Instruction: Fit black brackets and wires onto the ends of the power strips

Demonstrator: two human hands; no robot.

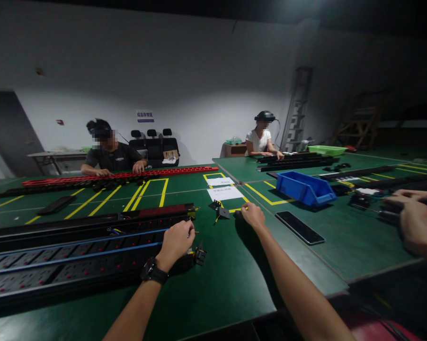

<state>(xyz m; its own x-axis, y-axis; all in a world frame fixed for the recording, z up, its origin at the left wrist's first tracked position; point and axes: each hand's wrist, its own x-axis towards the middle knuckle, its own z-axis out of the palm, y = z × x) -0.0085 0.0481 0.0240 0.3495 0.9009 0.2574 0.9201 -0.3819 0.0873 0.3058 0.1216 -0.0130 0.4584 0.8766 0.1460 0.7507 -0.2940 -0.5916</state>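
Observation:
My left hand (178,239), with a black watch on the wrist, rests at the right end of a long black panel assembly (93,260) with blue strips and red dots. Its fingers are curled; what they grip is hidden. A small black end piece (200,255) sticks out just beyond the hand. My right hand (252,215) is at the table to the right, fingertips pinched together beside a small dark piece. Whatever is between them is too small to make out. Black brackets (223,213) with yellow parts lie between my hands.
A phone (300,227) and a blue bin (306,188) lie right of my right hand. Paper sheets (225,193) are ahead. A neighbour's hands (417,218) work at the right edge. Two people sit across the green table (220,284), one at a red rail (128,176).

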